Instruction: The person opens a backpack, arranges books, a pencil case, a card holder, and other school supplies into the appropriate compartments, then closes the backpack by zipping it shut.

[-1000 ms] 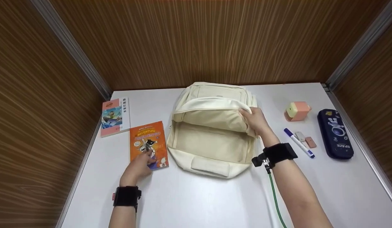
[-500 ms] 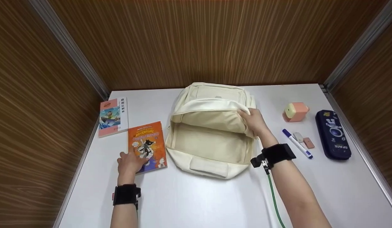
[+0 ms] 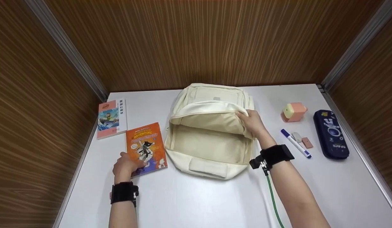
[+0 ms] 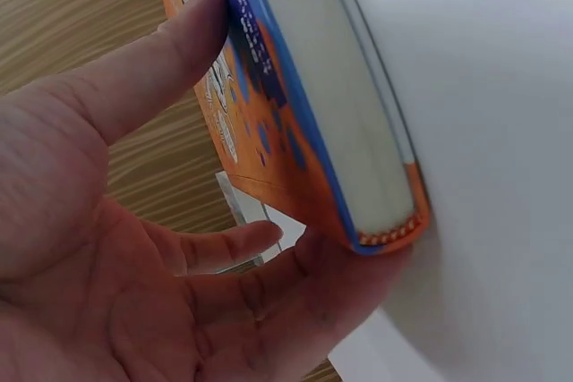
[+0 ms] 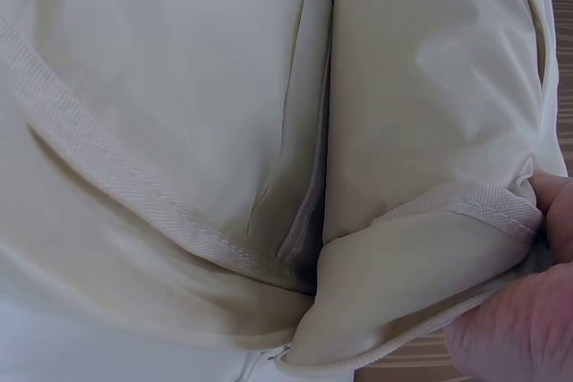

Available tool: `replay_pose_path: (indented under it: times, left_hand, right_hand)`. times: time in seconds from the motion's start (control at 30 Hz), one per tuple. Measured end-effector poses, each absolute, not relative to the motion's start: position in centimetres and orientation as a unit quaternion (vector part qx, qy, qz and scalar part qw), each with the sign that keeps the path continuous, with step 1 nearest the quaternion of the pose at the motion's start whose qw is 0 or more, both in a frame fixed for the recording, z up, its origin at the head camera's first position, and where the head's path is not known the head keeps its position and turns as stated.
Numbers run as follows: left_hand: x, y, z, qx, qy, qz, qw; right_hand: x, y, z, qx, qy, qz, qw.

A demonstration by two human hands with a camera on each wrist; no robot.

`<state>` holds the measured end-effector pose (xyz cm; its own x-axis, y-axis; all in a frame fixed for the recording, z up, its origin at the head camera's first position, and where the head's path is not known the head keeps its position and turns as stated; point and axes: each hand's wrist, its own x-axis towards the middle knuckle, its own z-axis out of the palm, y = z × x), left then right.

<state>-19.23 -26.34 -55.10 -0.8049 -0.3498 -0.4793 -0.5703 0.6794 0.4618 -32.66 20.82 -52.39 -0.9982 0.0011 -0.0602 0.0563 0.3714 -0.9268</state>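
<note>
My left hand grips an orange paperback book at its lower left corner. In the left wrist view the thumb lies on the book's cover, and fingers curl at the spine and underside. Beside the book, a cream backpack lies with its main compartment unzipped and gaping toward me. My right hand pinches the right edge of its raised flap. Seen from the right wrist, thumb and fingers hold the fabric's hem, next to the beige lining.
A pink-and-white book lies at the far left, next to the orange one. On the right are a pink sharpener, a blue-capped marker, two small erasers and a navy pencil case. Wood-grain panels enclose the table.
My left hand has moved from over the book's cover to its lower left corner and now grips it there. The right hand keeps holding the flap.
</note>
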Motion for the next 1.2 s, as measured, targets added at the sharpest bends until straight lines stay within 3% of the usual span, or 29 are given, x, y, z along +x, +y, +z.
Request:
replay_pose_path:
  times: [0.63,0.93,1.2]
  left_hand:
    - [-18.8,-26.7,-55.0,-0.290,0.854,0.378,0.209]
    - [-19.0,-26.2,-54.2,-0.265,0.882,0.349,0.170]
    - [-20.2,-25.7,-52.2,-0.211,0.890,0.398,0.065]
  right_hand:
    - [-32.5,20.6,-52.9,0.009,0.826,-0.564,0.015]
    - [-32.5,20.7,-53.0,0.014,0.828,-0.561,0.019]
    - [-32.5,20.8,-52.9,0.011,0.822,-0.569,0.018]
